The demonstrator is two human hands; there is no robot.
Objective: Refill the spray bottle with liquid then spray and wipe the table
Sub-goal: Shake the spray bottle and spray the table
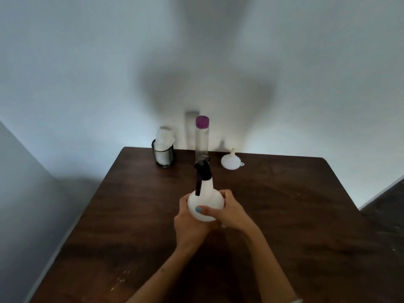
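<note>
A: The refill comes first, I'd say, so how should that spray bottle [205,203] be opened?

B: Keep one hand firm on the round white body and bring the other up to the black spray head [203,170], then twist at the collar, bottle upright. The funnel [230,161] at the back goes in the neck afterwards, and the tall bottle with the purple cap [202,138] looks like the supply (its level is hard to read).

A: And the hands, going from the left?

B: The left hand [189,224] cups the body from below and from its left side, fingers curled round it. The right hand [227,212] wraps the other side, thumb pressed across the front. Both forearms reach up from the near edge of the table [295,215].

A: Where is it exactly?

B: Mid-table, near the person; whether its base touches the wood I cannot tell. The cloths in the mesh cup [163,150] wait at the back left
</note>
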